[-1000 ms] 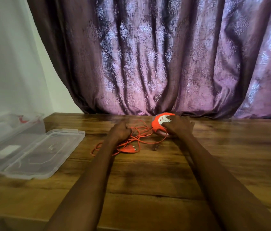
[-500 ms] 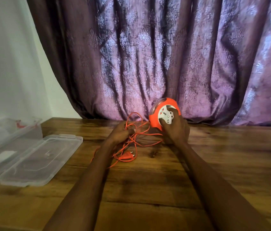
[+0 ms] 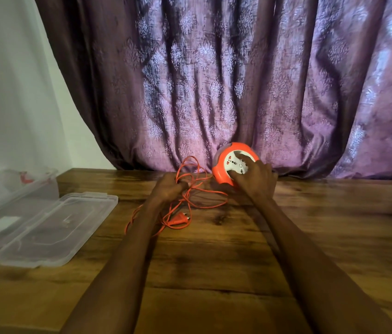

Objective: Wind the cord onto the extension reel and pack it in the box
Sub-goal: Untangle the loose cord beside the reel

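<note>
The job looks like it is only starting. Most of the orange cord (image 3: 197, 189) lies loose in a messy pile on the wooden table (image 3: 238, 261), just left of the reel (image 3: 232, 165). None of the cord can be seen wrapped on the reel. The plug (image 3: 178, 219) at the end of the cord lies flat on the table, nearer to the person than the reel and a little to its left. So almost all of the winding is left to do, and then the packing.

The box (image 3: 9, 198) is clear plastic. It sits far to the left of the reel, at the edge of the table by the white wall. It is open, and its lid (image 3: 53, 227) lies flat beside it. The reel is not in it yet.

The right hand (image 3: 255, 180) holds the reel up on its edge, close to the purple curtain (image 3: 214, 80) behind it. The white socket face is turned toward the person. The fingers are curled over that face and around the orange rim, so this hand grips the reel.

The left hand (image 3: 169, 189) is just left of the reel. Its fingers are closed around some strands of the cord, and loops stick up above it. Both arms reach straight out over the table.
</note>
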{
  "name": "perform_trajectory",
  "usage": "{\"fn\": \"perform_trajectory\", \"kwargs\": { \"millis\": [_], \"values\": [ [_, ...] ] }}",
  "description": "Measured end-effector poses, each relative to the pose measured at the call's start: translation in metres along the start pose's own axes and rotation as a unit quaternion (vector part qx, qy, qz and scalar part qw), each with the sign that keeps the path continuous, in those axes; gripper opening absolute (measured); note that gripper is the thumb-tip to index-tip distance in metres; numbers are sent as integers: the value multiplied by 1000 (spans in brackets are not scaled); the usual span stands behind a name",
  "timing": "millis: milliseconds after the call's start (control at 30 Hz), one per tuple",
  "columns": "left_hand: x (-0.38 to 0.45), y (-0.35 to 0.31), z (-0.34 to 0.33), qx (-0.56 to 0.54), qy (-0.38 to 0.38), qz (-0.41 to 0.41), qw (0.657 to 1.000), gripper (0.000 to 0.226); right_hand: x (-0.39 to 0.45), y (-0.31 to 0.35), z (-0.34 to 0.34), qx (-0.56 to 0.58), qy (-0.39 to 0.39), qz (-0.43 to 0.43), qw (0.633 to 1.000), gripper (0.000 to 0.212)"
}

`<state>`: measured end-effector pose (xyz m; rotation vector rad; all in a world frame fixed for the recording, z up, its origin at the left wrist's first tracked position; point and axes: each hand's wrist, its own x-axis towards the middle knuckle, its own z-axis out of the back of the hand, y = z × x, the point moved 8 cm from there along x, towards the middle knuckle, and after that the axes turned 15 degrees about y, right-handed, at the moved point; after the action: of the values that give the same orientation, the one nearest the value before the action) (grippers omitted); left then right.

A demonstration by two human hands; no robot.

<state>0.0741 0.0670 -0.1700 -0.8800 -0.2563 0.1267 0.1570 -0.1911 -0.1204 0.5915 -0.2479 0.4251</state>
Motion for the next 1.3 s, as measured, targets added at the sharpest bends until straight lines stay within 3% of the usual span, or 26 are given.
{"fn": "perform_trajectory", "kwargs": {
  "millis": [133,267,467,600,700,867,967,1100,1300],
  "values": [
    [-11,-15,6,-5,-8,-17,1000,14,5,3,0,-71,38,-7,997,58],
    [-21,-15,-3,-191,43,7,981,20,6,0,0,-67,69,-16,995,56],
    [-27,-24,2,-261,64,-21,963,21,5,7,21,4,20,3,1000,59],
    [-27,-27,8,-290,37,-42,955,18,5,10,27,-22,21,-2,1000,57],
    [-27,-28,7,-264,19,-44,963,17,5,1,16,-42,89,-35,995,58],
    [-30,-22,-8,-265,61,-5,962,7,5,-15,-12,-48,199,-99,974,69],
    [-34,-20,-8,-272,55,15,961,24,2,-20,-25,-50,220,-117,967,70],
    [-38,-19,-8,-319,71,18,945,24,2,-21,-32,-97,226,-109,963,65],
    [-34,-15,-5,-277,68,16,958,23,15,-19,-48,-147,319,-41,935,61]
  ]
}}
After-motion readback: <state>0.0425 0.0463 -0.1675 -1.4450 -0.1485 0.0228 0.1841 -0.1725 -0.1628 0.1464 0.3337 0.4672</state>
